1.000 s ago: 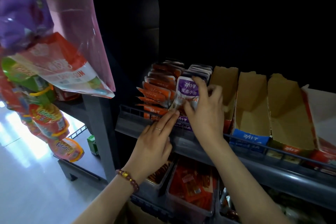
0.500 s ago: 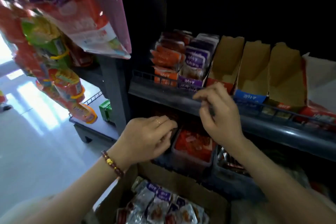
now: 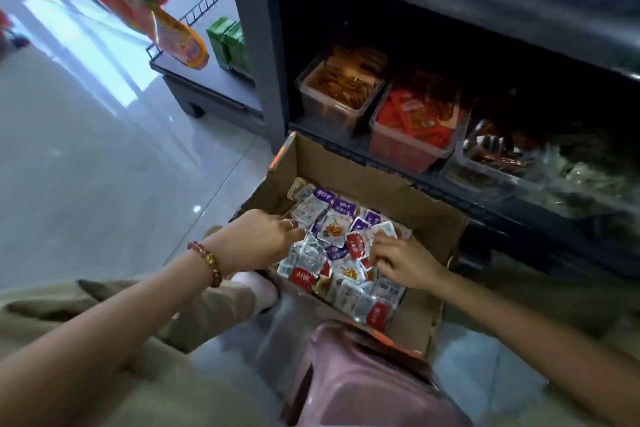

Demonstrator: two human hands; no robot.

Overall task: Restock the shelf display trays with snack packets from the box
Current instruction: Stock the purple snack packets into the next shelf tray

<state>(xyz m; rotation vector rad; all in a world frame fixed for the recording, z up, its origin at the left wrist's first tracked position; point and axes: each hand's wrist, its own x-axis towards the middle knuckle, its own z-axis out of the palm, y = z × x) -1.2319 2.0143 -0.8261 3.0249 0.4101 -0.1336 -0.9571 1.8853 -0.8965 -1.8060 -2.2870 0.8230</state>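
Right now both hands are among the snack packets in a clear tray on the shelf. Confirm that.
Wrong place. The head view shows the left hand and right hand among the snack packets in the cardboard box on the floor, not in a clear tray on the shelf.

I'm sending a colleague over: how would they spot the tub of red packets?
Find the lowest shelf, behind the cardboard box on the floor. The tub sits second from left in its row, the only one filled with red packets.
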